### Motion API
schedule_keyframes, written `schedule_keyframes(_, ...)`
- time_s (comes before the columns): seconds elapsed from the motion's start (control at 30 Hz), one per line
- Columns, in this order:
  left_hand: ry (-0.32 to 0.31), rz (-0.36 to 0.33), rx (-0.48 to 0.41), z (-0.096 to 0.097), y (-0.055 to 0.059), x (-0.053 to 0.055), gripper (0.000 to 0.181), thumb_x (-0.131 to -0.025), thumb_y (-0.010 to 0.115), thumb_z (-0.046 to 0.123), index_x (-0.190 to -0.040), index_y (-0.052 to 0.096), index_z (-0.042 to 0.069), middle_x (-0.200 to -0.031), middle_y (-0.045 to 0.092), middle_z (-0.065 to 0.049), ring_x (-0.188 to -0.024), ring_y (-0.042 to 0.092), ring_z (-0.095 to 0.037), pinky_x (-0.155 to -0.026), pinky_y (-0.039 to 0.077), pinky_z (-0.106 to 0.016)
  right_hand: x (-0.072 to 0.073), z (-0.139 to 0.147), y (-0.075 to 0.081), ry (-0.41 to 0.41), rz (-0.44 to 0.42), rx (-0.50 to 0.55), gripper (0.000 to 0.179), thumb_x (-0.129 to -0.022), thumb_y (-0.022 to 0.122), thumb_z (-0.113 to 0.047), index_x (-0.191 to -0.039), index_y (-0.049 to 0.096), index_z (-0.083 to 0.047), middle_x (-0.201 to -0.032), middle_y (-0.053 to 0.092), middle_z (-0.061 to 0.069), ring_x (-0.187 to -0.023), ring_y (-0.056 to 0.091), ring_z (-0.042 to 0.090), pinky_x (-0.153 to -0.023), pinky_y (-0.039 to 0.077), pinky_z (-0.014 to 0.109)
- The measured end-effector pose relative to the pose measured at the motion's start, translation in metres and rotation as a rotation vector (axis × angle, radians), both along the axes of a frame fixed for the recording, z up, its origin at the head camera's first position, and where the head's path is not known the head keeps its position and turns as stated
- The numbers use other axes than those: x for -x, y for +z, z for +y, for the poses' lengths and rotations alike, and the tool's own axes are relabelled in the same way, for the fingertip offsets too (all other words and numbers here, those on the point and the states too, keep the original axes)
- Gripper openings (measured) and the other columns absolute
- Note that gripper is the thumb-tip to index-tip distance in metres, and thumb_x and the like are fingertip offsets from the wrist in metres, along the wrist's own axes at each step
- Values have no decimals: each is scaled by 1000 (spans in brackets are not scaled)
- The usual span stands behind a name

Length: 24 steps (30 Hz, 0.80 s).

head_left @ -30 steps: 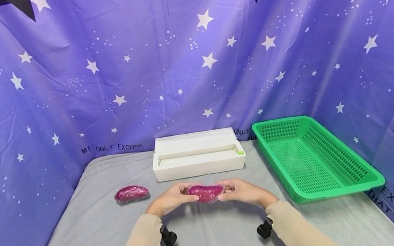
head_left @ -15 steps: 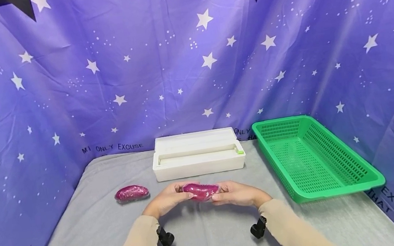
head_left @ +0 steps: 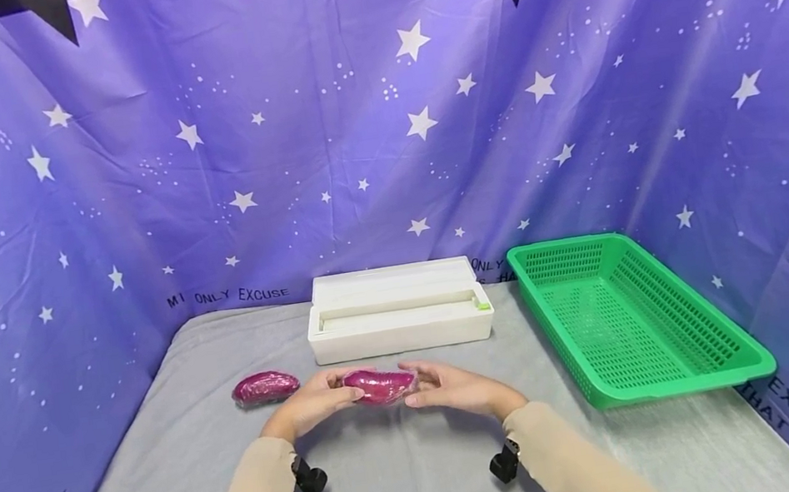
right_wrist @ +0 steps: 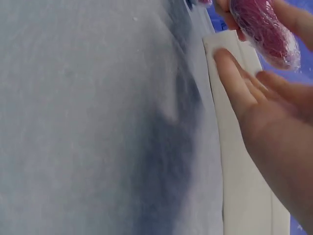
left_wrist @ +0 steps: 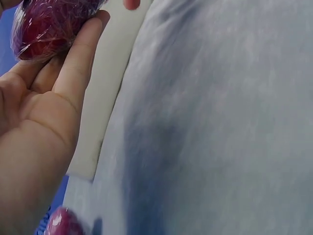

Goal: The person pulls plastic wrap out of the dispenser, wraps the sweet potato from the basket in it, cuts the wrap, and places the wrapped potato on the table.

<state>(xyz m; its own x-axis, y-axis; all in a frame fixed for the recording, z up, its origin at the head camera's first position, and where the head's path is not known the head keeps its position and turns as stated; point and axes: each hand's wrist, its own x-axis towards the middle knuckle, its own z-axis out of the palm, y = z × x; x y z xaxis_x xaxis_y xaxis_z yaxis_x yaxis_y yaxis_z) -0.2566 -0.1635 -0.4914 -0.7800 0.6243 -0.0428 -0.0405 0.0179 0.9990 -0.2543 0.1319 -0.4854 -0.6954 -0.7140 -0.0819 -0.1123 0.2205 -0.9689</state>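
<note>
My left hand [head_left: 311, 406] pinches the left end of a curved, purple-red oblong vegetable [head_left: 382, 387] wrapped in clear film. The thumb lies on its near side, with the fingers behind and under it. Around its right end, my right hand [head_left: 463, 389] is spread with relaxed fingers; in the right wrist view a gap shows between the lower fingers [right_wrist: 232, 78] and the film-covered tip. Both hands are over the grey cloth, in front of the white box. A second wrapped purple vegetable [head_left: 265, 388] lies left of my left hand.
Behind the hands stands a long white box [head_left: 403, 339] with its lid raised and a small green tab at its right end. A green perforated basket [head_left: 687, 386] sits on the right. Purple star-printed curtains [head_left: 317, 122] enclose the grey cloth-covered table [head_left: 413, 487].
Both hands and the held vegetable have moved left. The right fingers, earlier at the vegetable's right end, have come away from it, while the left hand keeps its grip.
</note>
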Motion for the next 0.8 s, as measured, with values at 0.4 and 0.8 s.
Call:
schedule_keyframes(0.4, 62, 10, 78, -35, 5, -8, 63, -98, 66, 15, -151, 38, -2, -134, 57, -19, -117, 59, -23, -103, 46, -38, -3, -36, 0, -194, 145, 43, 39, -96, 69, -21, -132, 64, -7, -112, 70, 5, -102, 65, 19, -90, 53, 33)
schedule_keyframes(0.8, 314, 175, 253, -88, 9, -21, 49, -88, 78, 17, -127, 55, -1, -108, 62, -15, -98, 61, -24, -82, 53, -33, -2, -82, -5, -212, 96, 111, 42, -95, 72, -22, -133, 63, -7, -113, 71, 3, -103, 67, 21, -90, 53, 32)
